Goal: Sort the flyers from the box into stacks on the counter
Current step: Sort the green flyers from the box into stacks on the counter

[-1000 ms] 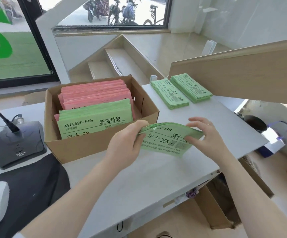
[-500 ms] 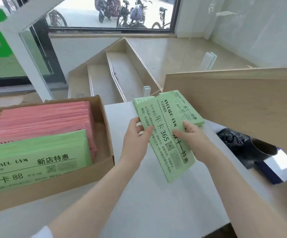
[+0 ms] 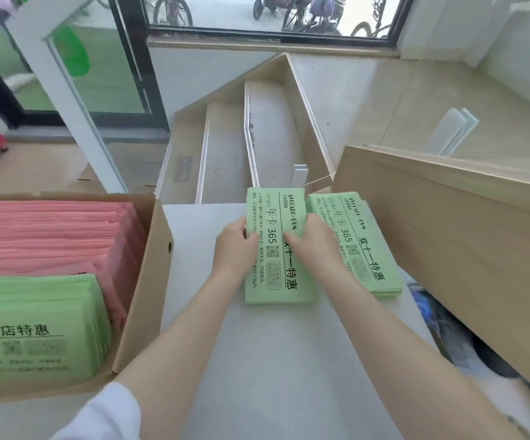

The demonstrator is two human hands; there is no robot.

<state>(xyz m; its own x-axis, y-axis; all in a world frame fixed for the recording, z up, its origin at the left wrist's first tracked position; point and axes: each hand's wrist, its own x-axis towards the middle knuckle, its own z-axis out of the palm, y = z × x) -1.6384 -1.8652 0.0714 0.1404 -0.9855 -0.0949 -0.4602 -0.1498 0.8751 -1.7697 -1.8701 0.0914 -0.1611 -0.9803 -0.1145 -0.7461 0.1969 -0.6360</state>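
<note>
Landmark: we take the open brown cardboard box (image 3: 143, 281) on the pale grey counter (image 3: 273, 360) as our reference.
Box contents: a row of pink paper flyers (image 3: 51, 233) fills its far part, and a bundle of green flyers with black print (image 3: 35, 328) stands at its near end.
Left stack: a pile of green printed flyers (image 3: 276, 277) lies flat on the counter to the right of the box, well apart from it.
Right stack: a second pile of green flyers (image 3: 368, 255) lies just beside the first, farther from the box, against a light wooden panel (image 3: 448, 233).
Left hand (image 3: 233, 249): fingers curled round the left edge of the nearer pile, thumb on top.
Right hand (image 3: 314, 239): thumb on the pile's face, fingers tucked down its right edge, between the two piles.
Change: half a second ago we held these flyers tilted above the counter; now they lie flat on the left stack, squared under both hands.
</note>
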